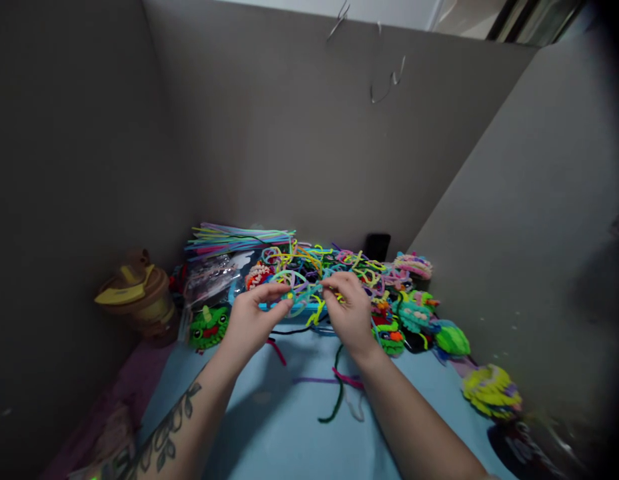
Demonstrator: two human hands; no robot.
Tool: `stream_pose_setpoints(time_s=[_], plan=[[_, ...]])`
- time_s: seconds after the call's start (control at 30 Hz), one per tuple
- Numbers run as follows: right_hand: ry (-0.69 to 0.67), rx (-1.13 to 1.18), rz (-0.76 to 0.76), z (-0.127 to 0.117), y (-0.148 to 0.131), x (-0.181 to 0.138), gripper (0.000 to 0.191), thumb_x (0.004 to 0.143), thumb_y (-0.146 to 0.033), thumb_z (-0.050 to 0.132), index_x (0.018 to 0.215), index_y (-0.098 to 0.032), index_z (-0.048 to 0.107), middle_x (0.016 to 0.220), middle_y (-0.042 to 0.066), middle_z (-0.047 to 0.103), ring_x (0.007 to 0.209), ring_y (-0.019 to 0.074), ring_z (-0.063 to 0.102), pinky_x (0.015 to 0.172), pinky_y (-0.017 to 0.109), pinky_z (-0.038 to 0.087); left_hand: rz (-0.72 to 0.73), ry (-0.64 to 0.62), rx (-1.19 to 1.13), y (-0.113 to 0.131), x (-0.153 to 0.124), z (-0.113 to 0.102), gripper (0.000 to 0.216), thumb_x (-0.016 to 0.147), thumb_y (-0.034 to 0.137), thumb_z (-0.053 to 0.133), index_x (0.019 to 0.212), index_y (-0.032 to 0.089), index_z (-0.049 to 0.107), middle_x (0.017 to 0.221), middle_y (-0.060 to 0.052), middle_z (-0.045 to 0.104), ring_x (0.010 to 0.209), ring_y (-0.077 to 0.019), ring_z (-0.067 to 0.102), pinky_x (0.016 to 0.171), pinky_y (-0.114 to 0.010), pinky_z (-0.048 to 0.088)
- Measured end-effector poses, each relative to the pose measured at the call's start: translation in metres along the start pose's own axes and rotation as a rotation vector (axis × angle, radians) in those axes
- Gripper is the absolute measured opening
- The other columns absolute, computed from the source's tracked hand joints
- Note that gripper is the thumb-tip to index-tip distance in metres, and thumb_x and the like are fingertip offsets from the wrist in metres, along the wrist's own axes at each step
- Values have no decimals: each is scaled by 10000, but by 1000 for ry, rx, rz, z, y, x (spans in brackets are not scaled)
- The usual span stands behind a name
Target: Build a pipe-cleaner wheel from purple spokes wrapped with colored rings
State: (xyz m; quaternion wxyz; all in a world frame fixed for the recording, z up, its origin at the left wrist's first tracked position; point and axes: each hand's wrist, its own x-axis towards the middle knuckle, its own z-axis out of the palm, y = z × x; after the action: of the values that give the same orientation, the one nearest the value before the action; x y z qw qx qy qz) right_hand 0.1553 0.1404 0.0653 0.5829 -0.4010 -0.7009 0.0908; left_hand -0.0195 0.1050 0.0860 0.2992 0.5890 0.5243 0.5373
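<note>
My left hand (257,320) is closed in a pinch on a teal pipe cleaner (305,291), with a small yellow bit showing at the fingertips. My right hand (350,310) pinches the same teal strand a short way to the right, thumb against forefinger. Both hands are raised in front of a heap of tangled, bent pipe cleaners (369,272) in many colours. The finer shape of the held piece blurs into the heap behind it. Below the hands, a dark green pipe cleaner (338,398) and a purple one (314,380) lie on the blue table surface (269,427).
Straight pipe cleaners (239,239) lie bundled at the back left. A green frog-like pipe-cleaner figure (208,327) sits left, beside a brown pot (144,300). Several finished pieces, including a yellow one (491,392), line the right. A dark phone-like object (377,247) leans against the grey wall.
</note>
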Motion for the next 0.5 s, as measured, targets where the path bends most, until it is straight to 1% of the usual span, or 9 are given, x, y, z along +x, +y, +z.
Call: stream_pose_setpoints(time_s=[0.1, 0.17, 0.27, 0.37, 0.5], plan=[[-54, 100, 95, 3, -6, -3, 118, 787, -169, 561, 775, -227, 662, 778, 24, 649, 755, 178, 600, 698, 313, 468, -23, 23, 0, 2, 0, 0, 198, 645, 237, 708, 831, 175, 734, 762, -52, 735, 690, -183, 660, 651, -280, 531], [-87, 146, 180, 6, -9, -5, 90, 775, -200, 586, 775, -217, 674, 742, 20, 665, 696, 169, 602, 649, 295, 468, -38, 6, -12, 3, -1, 0, 207, 644, 235, 707, 838, 166, 730, 735, -51, 731, 668, -182, 660, 633, -277, 532], [-115, 150, 239, 9, -9, -6, 95, 754, -218, 602, 767, -204, 695, 714, 26, 676, 670, 169, 601, 607, 284, 458, -43, -35, -32, 4, -1, -1, 214, 648, 237, 703, 845, 159, 725, 707, -47, 725, 645, -181, 658, 607, -274, 531], [-160, 200, 288, 10, -7, -5, 114, 726, -208, 611, 768, -200, 717, 739, 33, 701, 692, 176, 620, 623, 287, 474, -34, -57, -28, 3, -1, -2, 216, 658, 239, 699, 857, 158, 723, 735, -52, 729, 675, -189, 665, 626, -282, 535], [-257, 352, 391, 8, -6, -2, 129, 696, -230, 638, 772, -200, 738, 786, 39, 733, 690, 180, 649, 654, 302, 506, -16, -36, -28, 0, -1, -1, 218, 658, 235, 703, 862, 161, 725, 791, -59, 735, 711, -191, 668, 668, -293, 543]])
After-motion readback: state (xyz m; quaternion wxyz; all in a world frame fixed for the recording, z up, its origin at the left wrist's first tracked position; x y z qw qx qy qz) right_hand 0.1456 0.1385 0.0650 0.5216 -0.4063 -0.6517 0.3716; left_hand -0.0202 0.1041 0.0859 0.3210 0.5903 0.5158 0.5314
